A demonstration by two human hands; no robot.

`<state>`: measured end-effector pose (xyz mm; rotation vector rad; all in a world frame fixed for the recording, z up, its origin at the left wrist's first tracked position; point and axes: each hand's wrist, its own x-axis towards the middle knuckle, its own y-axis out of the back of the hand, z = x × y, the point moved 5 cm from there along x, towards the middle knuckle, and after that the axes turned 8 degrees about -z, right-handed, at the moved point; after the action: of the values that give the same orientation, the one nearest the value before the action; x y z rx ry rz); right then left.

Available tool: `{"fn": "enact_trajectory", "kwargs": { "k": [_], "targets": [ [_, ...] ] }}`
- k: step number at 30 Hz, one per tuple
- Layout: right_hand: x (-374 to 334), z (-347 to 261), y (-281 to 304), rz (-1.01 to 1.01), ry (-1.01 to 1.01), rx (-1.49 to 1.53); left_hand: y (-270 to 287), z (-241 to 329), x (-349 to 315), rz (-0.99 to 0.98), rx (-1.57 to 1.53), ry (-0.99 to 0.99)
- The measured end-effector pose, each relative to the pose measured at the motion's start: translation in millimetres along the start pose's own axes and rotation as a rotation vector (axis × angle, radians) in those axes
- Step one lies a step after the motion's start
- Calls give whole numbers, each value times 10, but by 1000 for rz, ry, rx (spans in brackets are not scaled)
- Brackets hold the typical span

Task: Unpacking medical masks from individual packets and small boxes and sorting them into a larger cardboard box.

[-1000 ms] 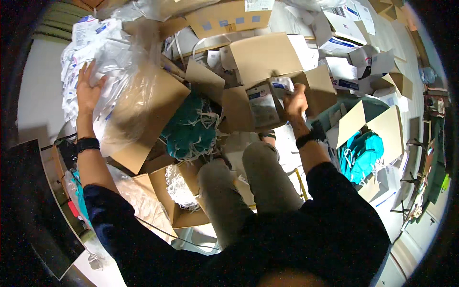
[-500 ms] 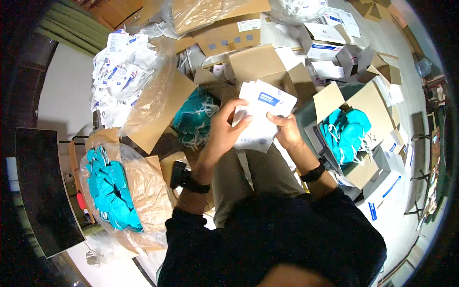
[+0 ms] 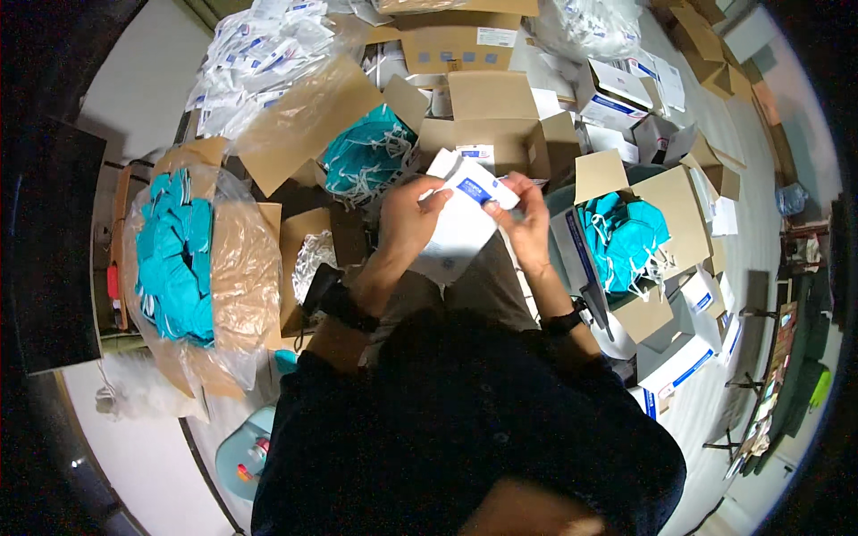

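My left hand (image 3: 409,219) grips the left side of a few white flat pouches (image 3: 458,228) with blue printed labels, held over my lap. My right hand (image 3: 525,223) pinches their upper right edge, thumb in front and fingers behind. An open cardboard box (image 3: 490,98) stands just beyond the hands, with another blue-labelled white pouch (image 3: 476,159) showing in it. Teal face masks (image 3: 362,152) with white straps lie in a box beyond my left hand. More teal masks (image 3: 626,234) fill an open box to the right of my right hand.
At far left a plastic-lined box holds teal masks (image 3: 174,259). A small carton with white strips (image 3: 315,259) sits by my left wrist. White pouches (image 3: 259,62) are heaped at upper left. White and blue cartons (image 3: 612,94) stand at upper right, and a light blue tub (image 3: 239,456) at lower left.
My right hand has shifted up to the pouches' upper right edge, and the pouches now tilt more. The view has moved, bringing the strip carton and the tub into sight.
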<state>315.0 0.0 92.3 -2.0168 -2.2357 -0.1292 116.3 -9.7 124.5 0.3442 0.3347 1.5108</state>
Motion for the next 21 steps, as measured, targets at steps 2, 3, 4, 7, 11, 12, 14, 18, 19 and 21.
{"fn": "enact_trajectory", "kwargs": {
  "k": [2, 3, 4, 7, 11, 12, 14, 18, 19, 21],
  "targets": [
    [37, -334, -61, -46, 87, -49, 60, 165, -135, 40, 262, -255],
    [35, -331, -133, -149, 42, -85, 36, 178, -195, -1, 285, -259],
    [33, -339, -203, -245, -3, -122, 0, 188, -240, -47, 308, -268],
    [-148, -302, -422, -368, -66, 20, -63, 115, -432, -150, 304, -246],
    [-344, -44, -490, -389, 86, -142, -131, -188, -627, -299, 289, -164],
    [-363, 37, -507, -369, 98, -134, -159, -237, -651, -324, 296, -163],
    [-386, 148, -600, -332, -104, -119, -147, -269, -718, -206, 303, -220],
    [-267, 542, -725, -222, -183, -142, -252, -455, -777, -100, 332, -358],
    [-192, 746, -653, -159, -229, -142, -366, -571, -753, -126, 280, -346],
    [-131, 951, -517, -110, -449, -220, -169, 157, -934, -61, 619, -616]
  ]
}}
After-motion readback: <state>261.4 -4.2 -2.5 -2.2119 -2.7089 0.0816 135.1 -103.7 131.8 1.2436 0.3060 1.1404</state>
